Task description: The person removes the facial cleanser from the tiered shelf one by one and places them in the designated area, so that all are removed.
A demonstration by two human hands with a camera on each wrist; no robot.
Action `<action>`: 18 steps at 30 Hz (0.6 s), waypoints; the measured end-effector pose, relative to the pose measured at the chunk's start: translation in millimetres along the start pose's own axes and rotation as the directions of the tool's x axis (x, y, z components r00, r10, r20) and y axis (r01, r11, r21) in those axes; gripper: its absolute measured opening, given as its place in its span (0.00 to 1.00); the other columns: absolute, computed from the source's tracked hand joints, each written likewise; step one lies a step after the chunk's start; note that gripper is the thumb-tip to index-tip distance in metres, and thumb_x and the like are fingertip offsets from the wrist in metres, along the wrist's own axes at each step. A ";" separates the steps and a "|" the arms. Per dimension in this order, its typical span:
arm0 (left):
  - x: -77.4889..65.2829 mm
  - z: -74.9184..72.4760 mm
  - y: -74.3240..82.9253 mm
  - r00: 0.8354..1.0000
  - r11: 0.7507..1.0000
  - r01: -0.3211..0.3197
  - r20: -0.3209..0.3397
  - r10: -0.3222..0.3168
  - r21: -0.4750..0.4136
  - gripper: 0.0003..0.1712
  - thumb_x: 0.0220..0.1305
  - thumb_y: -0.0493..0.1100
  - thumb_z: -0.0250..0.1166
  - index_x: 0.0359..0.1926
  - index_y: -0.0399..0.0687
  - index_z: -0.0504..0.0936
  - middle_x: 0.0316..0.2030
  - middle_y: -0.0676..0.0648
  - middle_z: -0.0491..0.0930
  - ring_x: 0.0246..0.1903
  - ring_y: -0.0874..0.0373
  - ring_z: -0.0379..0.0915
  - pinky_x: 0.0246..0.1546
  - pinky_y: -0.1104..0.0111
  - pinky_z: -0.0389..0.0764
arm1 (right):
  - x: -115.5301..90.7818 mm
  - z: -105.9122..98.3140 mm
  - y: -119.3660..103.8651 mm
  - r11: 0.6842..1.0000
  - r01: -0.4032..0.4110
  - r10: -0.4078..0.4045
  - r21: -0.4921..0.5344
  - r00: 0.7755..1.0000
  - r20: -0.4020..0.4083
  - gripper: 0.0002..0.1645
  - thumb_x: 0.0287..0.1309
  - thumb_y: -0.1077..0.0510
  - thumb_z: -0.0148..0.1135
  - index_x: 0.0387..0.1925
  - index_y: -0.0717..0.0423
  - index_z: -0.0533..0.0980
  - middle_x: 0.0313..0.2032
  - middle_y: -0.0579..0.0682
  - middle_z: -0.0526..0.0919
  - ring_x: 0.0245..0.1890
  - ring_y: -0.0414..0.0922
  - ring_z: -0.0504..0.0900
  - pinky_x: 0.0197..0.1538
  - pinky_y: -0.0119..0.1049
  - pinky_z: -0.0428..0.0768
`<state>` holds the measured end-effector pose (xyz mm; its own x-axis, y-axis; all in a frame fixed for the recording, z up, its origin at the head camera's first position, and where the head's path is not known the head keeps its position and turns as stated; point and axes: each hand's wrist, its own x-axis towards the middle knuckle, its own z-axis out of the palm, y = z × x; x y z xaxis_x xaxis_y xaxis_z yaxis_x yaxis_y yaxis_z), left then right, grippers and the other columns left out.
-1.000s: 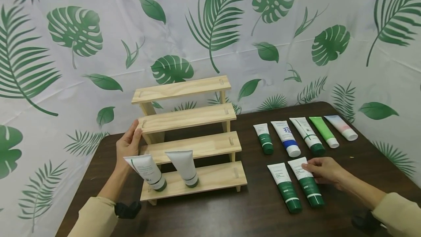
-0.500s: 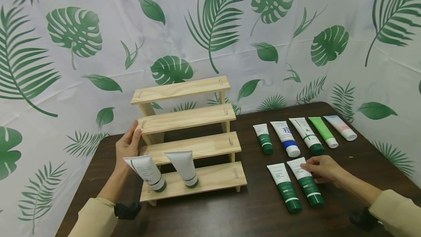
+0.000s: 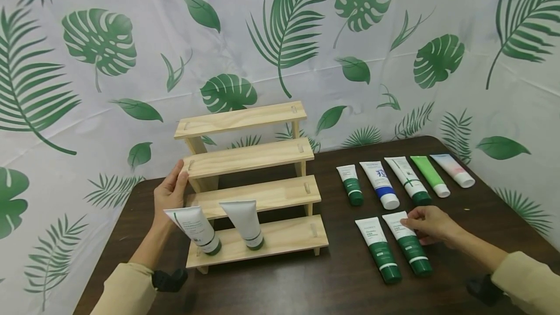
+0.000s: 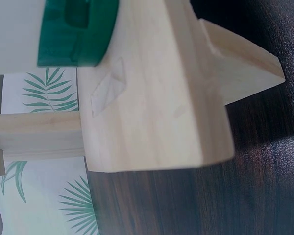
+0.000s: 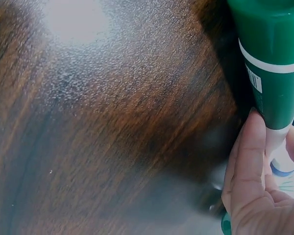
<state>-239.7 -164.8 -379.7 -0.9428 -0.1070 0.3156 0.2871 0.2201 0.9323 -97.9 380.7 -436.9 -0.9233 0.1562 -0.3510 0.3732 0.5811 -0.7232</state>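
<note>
At the left end of the tiered wooden stand, my left hand grips the edge of the second shelf from the top. Two white tubes stand cap-down on the lowest shelf: a green-striped tube that leans left, and a plainer tube beside it. My right hand pinches the upper white end of a white-and-green tube on the right. Close up in the right wrist view, thumb and fingers lie on either side of that tube. A matching tube lies just left of it.
Behind these, a row of tubes lies on the dark table: a small white-and-green tube, a blue-banded tube, a white tube, a lime-green tube and a pink-and-blue tube. A leaf-print cloth hangs behind.
The pinched tube's top has dipped very slightly in the head view. Both hands otherwise keep their places, and the stand and other tubes stay put.
</note>
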 end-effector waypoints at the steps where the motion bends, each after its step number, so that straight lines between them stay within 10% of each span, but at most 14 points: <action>1: 0.0 -0.1 0.2 1.000 1.000 0.000 0.000 0.000 0.000 0.26 0.70 0.43 0.53 0.67 0.42 0.64 0.67 0.45 0.63 0.61 0.65 0.66 0.53 0.86 0.69 | 0.0 0.0 0.3 1.000 0.002 -0.002 -0.003 1.000 -0.001 0.25 0.59 0.52 0.61 0.43 0.72 0.70 0.29 0.51 0.74 0.27 0.42 0.75 0.27 0.36 0.84; 13: -2.2 -1.6 1.9 0.999 1.000 0.017 0.043 -0.017 0.000 0.27 0.72 0.44 0.50 0.68 0.40 0.60 0.69 0.47 0.59 0.68 0.54 0.56 0.58 0.84 0.66 | -4.3 -6.3 -2.2 0.996 0.028 -0.030 -0.084 0.999 -0.024 0.22 0.60 0.51 0.61 0.40 0.70 0.71 0.28 0.52 0.79 0.26 0.43 0.80 0.28 0.39 0.85; 18: -2.4 -1.6 4.0 0.999 1.000 0.017 0.041 -0.016 -0.016 0.27 0.72 0.43 0.50 0.68 0.40 0.60 0.69 0.47 0.59 0.68 0.54 0.55 0.58 0.84 0.66 | -5.1 -8.9 -12.7 0.966 0.138 -0.159 -0.219 0.984 -0.082 0.15 0.61 0.54 0.59 0.36 0.66 0.74 0.23 0.49 0.78 0.23 0.42 0.79 0.25 0.35 0.83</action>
<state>-235.9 -165.2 -376.4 -0.9536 -0.0704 0.2928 0.2738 0.2026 0.9402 -98.7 379.7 -420.6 -0.9752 0.1265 -0.1815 0.2130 0.7580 -0.6165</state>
